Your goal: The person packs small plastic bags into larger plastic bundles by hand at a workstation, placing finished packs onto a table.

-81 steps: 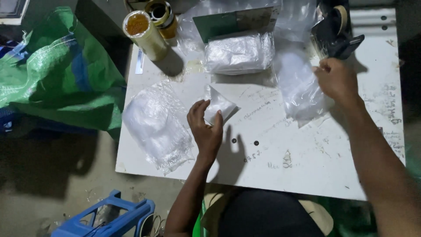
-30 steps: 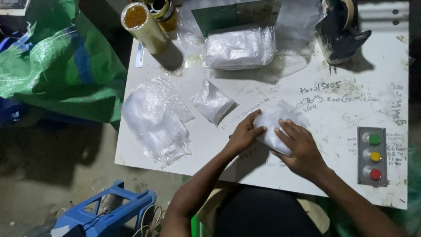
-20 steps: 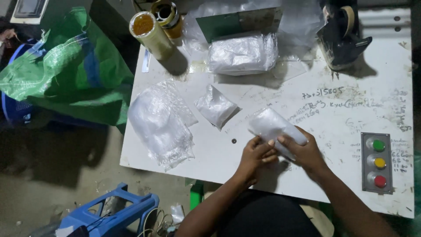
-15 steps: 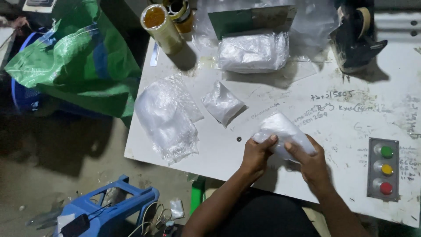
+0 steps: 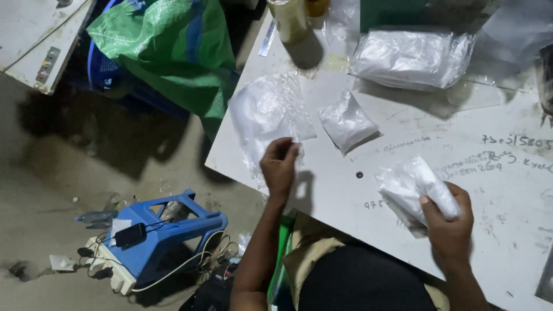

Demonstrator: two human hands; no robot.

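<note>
Head view, left to right: off the table edge sits a blue plastic stool on the floor with a white power strip and cables beside it; above that a green woven sack slumped over a blue crate. On the white scribbled tabletop, near its left edge, a loose pile of clear empty plastic bags. Left hand sits at the pile's lower edge, thumb and fingertips pressed together pinching a corner of the top bag. Just right of the pile, a small clear pouch filled with white material, lying flat, apart from both hands. Top edge: a yellowish tape roll, partly cut off by the frame. Right of it, a large clear bag stuffed with white packets, resting against a dark green box. Right hand near the table's front edge, fingers wrapped around a clear bag packed with white contents, thumb on top; bag is lifted slightly or resting on the table, can't tell which. Nothing lies between the two hands except bare tabletop with a small dark hole.
</note>
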